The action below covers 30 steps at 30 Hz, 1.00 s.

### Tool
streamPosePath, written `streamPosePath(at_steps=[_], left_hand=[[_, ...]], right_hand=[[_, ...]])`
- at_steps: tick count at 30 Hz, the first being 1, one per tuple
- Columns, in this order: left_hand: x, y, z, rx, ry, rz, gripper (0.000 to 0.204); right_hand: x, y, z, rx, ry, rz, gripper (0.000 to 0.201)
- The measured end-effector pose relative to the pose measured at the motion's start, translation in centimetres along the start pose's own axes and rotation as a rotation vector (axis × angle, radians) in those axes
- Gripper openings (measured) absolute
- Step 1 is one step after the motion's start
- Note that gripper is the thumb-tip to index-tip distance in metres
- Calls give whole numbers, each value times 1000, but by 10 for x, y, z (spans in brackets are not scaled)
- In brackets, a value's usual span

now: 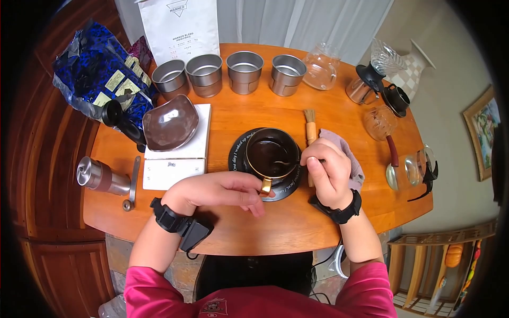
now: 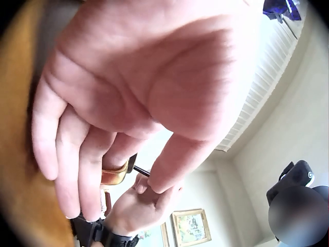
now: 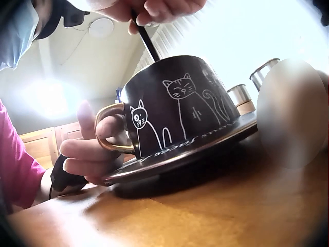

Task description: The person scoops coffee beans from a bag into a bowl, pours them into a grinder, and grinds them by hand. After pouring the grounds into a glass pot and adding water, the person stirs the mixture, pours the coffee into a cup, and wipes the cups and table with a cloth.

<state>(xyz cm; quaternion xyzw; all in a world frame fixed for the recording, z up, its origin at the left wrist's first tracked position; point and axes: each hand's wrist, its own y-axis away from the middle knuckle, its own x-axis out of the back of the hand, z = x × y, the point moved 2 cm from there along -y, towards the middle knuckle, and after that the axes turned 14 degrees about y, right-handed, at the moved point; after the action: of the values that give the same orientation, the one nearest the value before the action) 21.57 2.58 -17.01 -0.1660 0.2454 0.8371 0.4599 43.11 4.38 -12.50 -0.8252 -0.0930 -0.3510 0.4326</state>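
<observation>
A black cup with white cat drawings stands on a black saucer. The left hand holds the gold handle, with a finger through the loop and the other fingers loosely extended. Above the cup's right side, the right hand pinches a thin dark stem, which reaches into the cup. Dark liquid seems to fill part of the cup; the stem's lower end is not clear.
Left of the cup are a brown dish on a white scale and a grinder. Several metal cups, including one, stand behind. A brush, grey cloth and glass server lie or stand rightward.
</observation>
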Motion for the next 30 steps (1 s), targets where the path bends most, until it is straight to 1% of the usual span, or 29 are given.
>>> streamPosePath(at_steps=[4, 6, 8, 9, 12, 14, 18, 20, 23, 26, 30], left_hand=[[1, -6, -12, -22, 54, -107, 42], [-2, -9, -15, -40, 76, -168, 47], [-8, -8, -9, -21, 95, -170, 49], [-10, -7, -7, -12, 104, -170, 50], [-6, -7, -11, -52, 156, -173, 49], [-1, -6, -11, -56, 103, -145, 48], [7, -2, -9, -59, 20, -110, 46], [8, -1, -10, -70, 53, -128, 47], [3, -2, -13, -75, 116, -143, 48], [-3, -6, -12, -83, 127, -157, 49], [-1, -5, -10, -84, 116, -142, 48]], right_hand=[[-6, 0, -1, -12, -167, -74, 7], [-9, 0, -1, 7, -145, -87, 6], [-10, -1, -3, 6, -97, -101, 6], [-11, -1, -2, 11, -34, -83, 6], [-12, -2, 1, 15, 124, -28, 4], [-8, -1, 2, 3, 189, 9, 3], [0, 1, 2, -40, 31, 18, 3], [-1, 2, 3, -46, -88, -2, 4], [-6, 1, 2, -36, -136, -42, 5], [-12, -2, 1, 16, -83, -53, 7], [-13, -2, 2, -1, 105, 9, 5]])
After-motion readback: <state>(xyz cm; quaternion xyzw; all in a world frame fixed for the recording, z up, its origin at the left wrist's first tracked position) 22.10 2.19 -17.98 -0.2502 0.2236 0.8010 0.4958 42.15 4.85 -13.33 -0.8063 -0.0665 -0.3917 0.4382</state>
